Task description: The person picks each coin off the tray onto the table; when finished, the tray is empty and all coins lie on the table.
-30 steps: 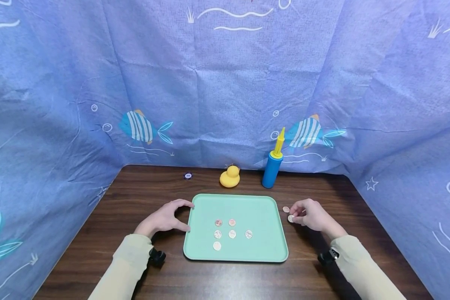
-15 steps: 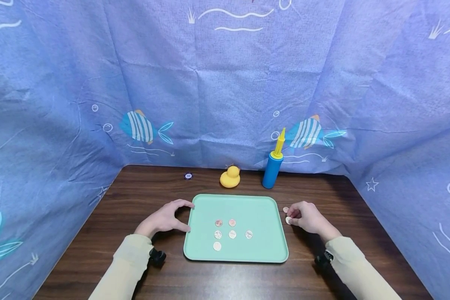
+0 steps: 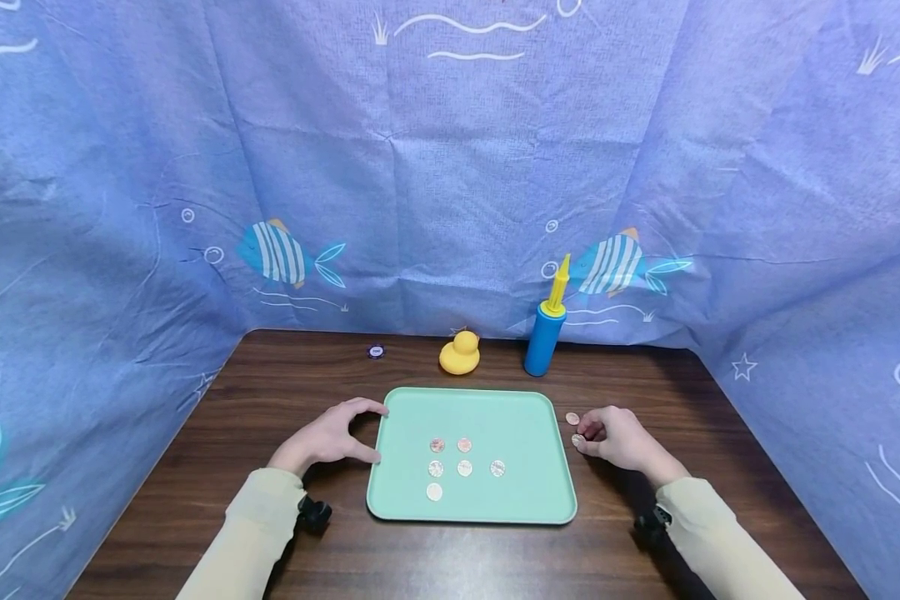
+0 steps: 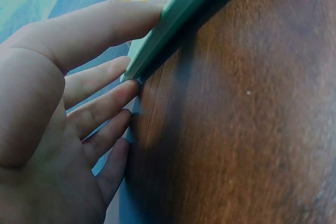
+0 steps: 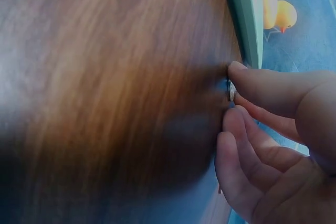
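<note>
In the head view my left hand [image 3: 332, 433] rests at the left rim of a mint-green tray [image 3: 495, 408]. Its thumb and forefinger are spread along that edge; the left wrist view shows the thumb [image 4: 115, 22] on the rim and the other fingers fairly straight. Beyond the tray's right side, my right hand [image 3: 621, 439] pinches a silvery coin [image 5: 231, 91] near the tabletop, fingers curled. A coppery coin [image 3: 572, 418] lies just behind those fingertips. On the tray are two coppery coins, one being the left coppery coin [image 3: 437, 445], and several silvery coins such as the rightmost [image 3: 498, 468].
Along the back of the dark wooden table [image 3: 420, 558] stand a yellow rubber duck [image 3: 460, 354] and a blue hand pump [image 3: 543, 343] with a yellow nozzle. A dark poker chip [image 3: 376, 352] lies left of the duck. Blue fish-print cloth [image 3: 450, 183] hangs behind.
My right hand has shifted slightly left and toward the near side, bringing the silvery coin closer to the tray's edge. The left hand, the tray and its coins have stayed put.
</note>
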`<control>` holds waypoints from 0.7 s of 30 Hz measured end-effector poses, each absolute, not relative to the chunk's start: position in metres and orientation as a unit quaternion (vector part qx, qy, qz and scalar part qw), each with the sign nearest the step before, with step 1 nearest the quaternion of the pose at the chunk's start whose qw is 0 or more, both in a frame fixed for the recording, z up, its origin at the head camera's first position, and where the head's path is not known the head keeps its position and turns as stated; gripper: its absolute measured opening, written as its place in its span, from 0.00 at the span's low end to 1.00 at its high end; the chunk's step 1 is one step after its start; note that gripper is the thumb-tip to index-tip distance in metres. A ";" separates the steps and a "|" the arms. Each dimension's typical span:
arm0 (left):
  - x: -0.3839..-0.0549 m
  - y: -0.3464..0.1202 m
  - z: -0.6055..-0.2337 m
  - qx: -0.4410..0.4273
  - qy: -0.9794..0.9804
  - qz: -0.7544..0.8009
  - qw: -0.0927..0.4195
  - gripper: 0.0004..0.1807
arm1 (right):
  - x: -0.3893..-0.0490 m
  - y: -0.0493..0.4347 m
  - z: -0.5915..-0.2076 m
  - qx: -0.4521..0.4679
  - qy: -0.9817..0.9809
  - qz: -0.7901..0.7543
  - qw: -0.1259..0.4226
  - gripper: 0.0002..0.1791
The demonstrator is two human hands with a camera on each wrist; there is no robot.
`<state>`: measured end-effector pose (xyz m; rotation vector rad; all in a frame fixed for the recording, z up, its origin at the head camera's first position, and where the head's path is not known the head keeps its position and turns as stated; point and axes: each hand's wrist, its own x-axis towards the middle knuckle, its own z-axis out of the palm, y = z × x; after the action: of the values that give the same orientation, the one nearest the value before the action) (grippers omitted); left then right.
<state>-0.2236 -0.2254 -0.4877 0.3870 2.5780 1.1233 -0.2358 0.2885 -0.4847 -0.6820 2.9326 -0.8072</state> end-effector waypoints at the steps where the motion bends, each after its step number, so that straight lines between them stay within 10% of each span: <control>1: -0.224 -0.225 -0.487 0.133 0.897 0.392 0.152 0.39 | -0.236 0.288 -0.485 -0.218 0.941 -0.258 0.011 0.07; 21: -0.224 -0.225 -0.489 0.132 0.898 0.392 0.149 0.39 | -0.239 0.284 -0.485 -0.188 0.951 -0.246 0.004 0.08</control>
<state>-0.2238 -0.2249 -0.4893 0.3787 2.5814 1.1282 -0.2388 0.2841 -0.4850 -0.5891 2.9792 -0.7702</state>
